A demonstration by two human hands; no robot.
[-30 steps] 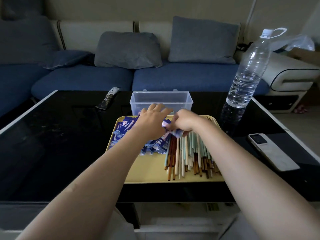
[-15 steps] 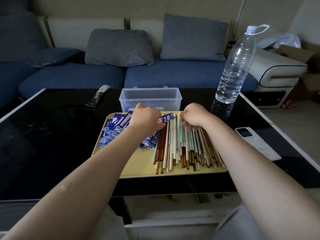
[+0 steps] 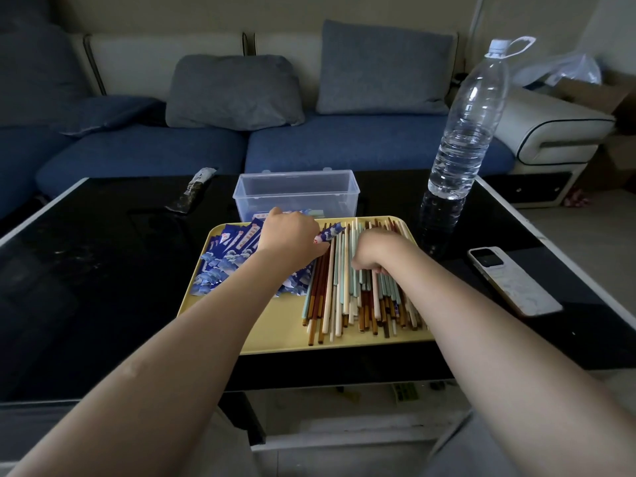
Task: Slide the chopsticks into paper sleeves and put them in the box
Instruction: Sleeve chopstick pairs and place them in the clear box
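A blue patterned paper sleeve point(image 3: 329, 232) is pinched in the left hand point(image 3: 290, 237); pastel and brown chopsticks point(image 3: 347, 290) on the yellow tray point(image 3: 275, 333) are gripped by the curled right hand point(image 3: 377, 249), clear plastic box point(image 3: 296, 194) just behind.

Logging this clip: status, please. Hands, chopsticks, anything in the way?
Left hand holds a sleeve. Right hand curled onto the chopsticks, grip hidden. Box behind the tray, open. Nothing blocking.

Dim room, daylight from upper right; faint glare on black table point(image 3: 86, 270); wide-angle bending at edges, forearms soft.
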